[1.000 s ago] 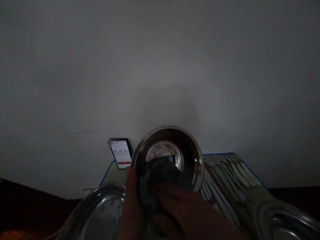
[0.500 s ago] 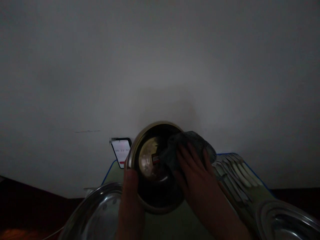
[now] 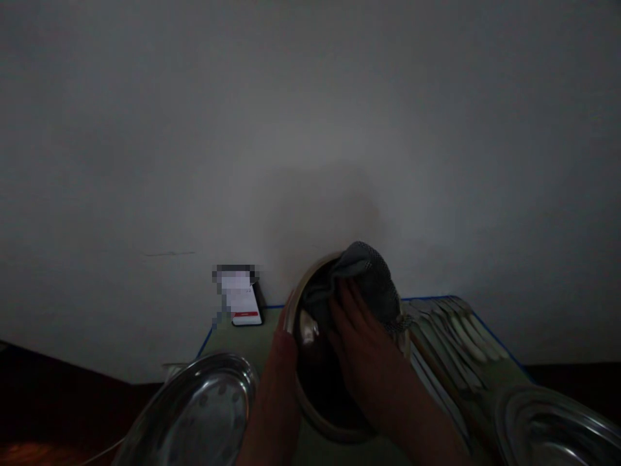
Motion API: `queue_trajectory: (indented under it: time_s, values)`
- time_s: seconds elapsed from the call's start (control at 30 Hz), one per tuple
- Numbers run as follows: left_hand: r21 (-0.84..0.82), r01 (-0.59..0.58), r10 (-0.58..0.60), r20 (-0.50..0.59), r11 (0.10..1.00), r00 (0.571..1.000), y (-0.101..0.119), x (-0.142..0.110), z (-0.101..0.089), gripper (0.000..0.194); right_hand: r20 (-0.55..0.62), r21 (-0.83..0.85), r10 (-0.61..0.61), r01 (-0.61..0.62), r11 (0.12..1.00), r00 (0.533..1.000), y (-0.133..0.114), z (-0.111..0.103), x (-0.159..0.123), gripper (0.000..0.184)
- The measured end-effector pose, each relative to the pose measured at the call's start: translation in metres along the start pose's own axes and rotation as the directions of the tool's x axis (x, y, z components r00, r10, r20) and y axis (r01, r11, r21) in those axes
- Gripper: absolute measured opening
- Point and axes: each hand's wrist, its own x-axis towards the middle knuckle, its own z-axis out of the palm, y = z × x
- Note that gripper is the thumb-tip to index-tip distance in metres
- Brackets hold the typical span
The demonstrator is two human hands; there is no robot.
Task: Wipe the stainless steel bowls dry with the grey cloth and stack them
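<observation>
A round metal bowl [image 3: 310, 414] is held up and tilted, its dark, shiny inside facing me. My left hand [image 3: 281, 356] grips its left rim, thumb on the near side and fingers hidden behind. Against the bowl's upper right inner wall, my right hand [image 3: 363, 349] presses a grey-green cloth [image 3: 369, 278] with a mesh-like texture. Part of the cloth hangs over the right rim. The palm side of my right hand and the bowl's far right wall are hidden.
A phone [image 3: 245, 304] leans on the wall at the table's back edge. At lower left stands a large steel basin [image 3: 194, 421]; another steel bowl [image 3: 557, 427] is at lower right. Several spoons or similar cutlery [image 3: 456, 343] lie in a row on the green tabletop [image 3: 242, 340].
The bowl has shifted right and slightly down and turned more sideways, with my left hand following. The cloth and my right hand have moved further inside its upper part.
</observation>
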Motion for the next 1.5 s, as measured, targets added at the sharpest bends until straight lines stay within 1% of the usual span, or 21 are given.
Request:
queue_trajectory:
  time_s: [0.13, 0.2, 0.23, 0.33, 0.43, 0.53, 0.7, 0.9, 1.13, 1.27, 1.33, 1.43, 1.5]
  values:
    - [0.021, 0.02, -0.02, 0.003, 1.0, 1.0, -0.005, 0.003, -0.003, 0.054, 0.104, 0.034, 0.041, -0.044, 0.998, 0.994, 0.0, -0.011, -0.001, 0.053]
    - [0.019, 0.017, -0.017, 0.008, 1.0, 1.0, -0.003, 0.002, -0.002, 0.055, 0.124, 0.042, 0.063, -0.069, 0.997, 0.99, -0.001, -0.016, 0.0, 0.052]
    - [0.018, 0.018, -0.019, 0.01, 1.0, 1.0, -0.002, 0.002, -0.001, 0.055, 0.116, 0.044, 0.076, -0.082, 0.996, 0.99, -0.001, -0.018, 0.0, 0.052]
    - [0.014, 0.025, -0.026, 0.016, 1.0, 1.0, 0.003, -0.002, 0.001, 0.056, 0.044, 0.059, 0.136, -0.139, 0.989, 0.99, -0.002, -0.02, 0.001, 0.052]
    - [0.005, 0.043, -0.043, 0.03, 0.999, 0.999, 0.008, -0.006, 0.004, 0.059, -0.005, 0.082, 0.175, -0.174, 0.981, 0.985, -0.002, -0.018, 0.001, 0.058]
    - [-0.007, 0.06, -0.059, 0.04, 0.998, 0.997, 0.011, -0.008, 0.006, 0.061, -0.007, 0.089, 0.191, -0.19, 0.978, 0.981, -0.003, -0.017, 0.001, 0.062]
    - [-0.048, 0.071, -0.067, 0.068, 0.996, 0.995, 0.011, -0.003, 0.003, 0.06, -0.003, 0.097, 0.193, -0.192, 0.977, 0.981, -0.003, -0.02, 0.002, 0.052]
    - [-0.027, 0.013, -0.011, 0.068, 1.0, 0.998, 0.007, -0.001, 0.001, 0.056, -0.012, 0.113, 0.185, -0.182, 0.977, 0.983, -0.004, -0.02, 0.001, 0.051]
    - [-0.025, 0.041, -0.039, 0.083, 0.999, 0.996, 0.007, -0.001, -0.001, 0.063, -0.054, 0.11, 0.186, -0.179, 0.978, 0.981, -0.006, -0.014, 0.0, 0.052]
    - [0.006, 0.086, -0.086, 0.055, 0.996, 0.995, 0.0, -0.008, 0.002, 0.06, -0.088, 0.154, 0.237, -0.222, 0.963, 0.967, -0.014, -0.012, 0.0, 0.046]
    - [0.026, 0.106, -0.107, 0.035, 0.994, 0.994, -0.005, -0.008, 0.001, 0.057, -0.049, 0.229, 0.224, -0.208, 0.951, 0.973, -0.02, -0.014, 0.001, 0.04]
    - [0.023, 0.099, -0.099, 0.006, 0.995, 0.995, -0.011, -0.001, -0.003, 0.053, 0.072, 0.386, 0.105, -0.125, 0.914, 0.992, -0.028, -0.023, 0.002, 0.034]
    - [0.02, 0.081, -0.081, -0.024, 0.996, 0.996, -0.012, 0.004, -0.007, 0.048, 0.151, 0.484, 0.025, -0.096, 0.87, 0.988, -0.031, -0.029, 0.003, 0.032]
